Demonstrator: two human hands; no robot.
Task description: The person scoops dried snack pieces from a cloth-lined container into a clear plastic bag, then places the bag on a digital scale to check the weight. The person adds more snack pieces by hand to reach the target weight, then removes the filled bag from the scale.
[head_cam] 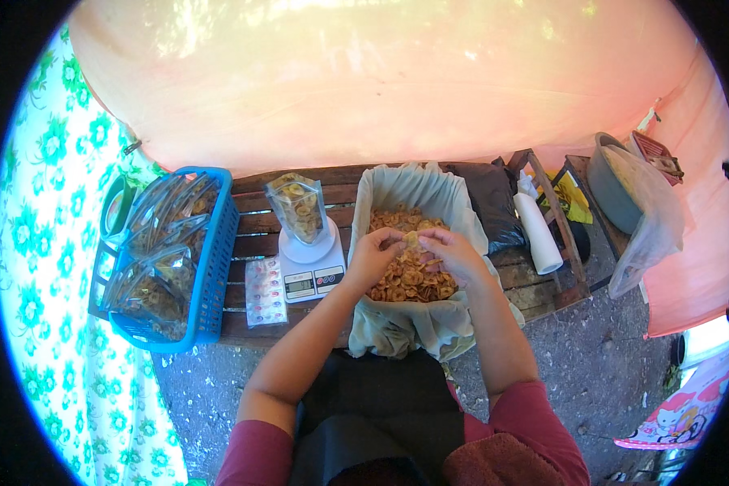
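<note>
A cloth-lined container (pixel 425 313) holds a heap of banana chips (pixel 410 279). Above the heap, my left hand (pixel 378 252) and my right hand (pixel 452 250) meet, with a pale banana chip (pixel 412 240) pinched between their fingertips. More chips show by the right palm; whether they are held or lie behind it I cannot tell. To the left stands a white digital kitchen scale (pixel 311 273), its display lit. An upright clear pouch of chips (pixel 301 209) rests on the scale's round platform.
A blue plastic basket (pixel 209 267) full of filled clear pouches (pixel 164 261) stands left on the slatted wooden table (pixel 258 228). A printed packet sheet (pixel 265 291) lies beside the scale. Right are a black plastic bag (pixel 486 203), a white roll (pixel 537 234) and a grey basin (pixel 613 188).
</note>
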